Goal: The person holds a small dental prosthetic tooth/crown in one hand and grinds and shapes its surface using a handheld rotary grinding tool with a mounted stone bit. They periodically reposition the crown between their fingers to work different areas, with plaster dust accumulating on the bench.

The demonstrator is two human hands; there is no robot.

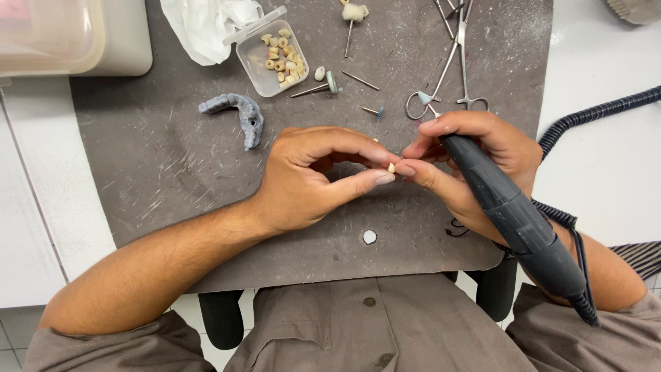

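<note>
Head view, looking down on a scuffed grey work mat (pixel 172 172) over a white bench. Left hand (pixel 313 176): thumb and forefinger pinched on a small cream-coloured tooth-like piece (pixel 391 167), held above the mat's centre; other fingers curled. Right hand (pixel 475 162): fingers wrapped pen-style round a dark grey rotary handpiece (pixel 513 213), its small pale tip (pixel 425 98) pointing away beyond the fingers, apart from the piece. Right forefinger tip touches the piece. Coiled black cord (pixel 592 114) runs off right.

On the mat beyond the hands: blue-grey arch-shaped dental cast (pixel 237 114), open clear plastic box (pixel 258 69) of cream tooth-like pieces, crumpled white tissue (pixel 203 27), metal forceps (pixel 451 62), loose burs (pixel 361 80), a fluffy polishing wheel (pixel 354 12) on a shank.
</note>
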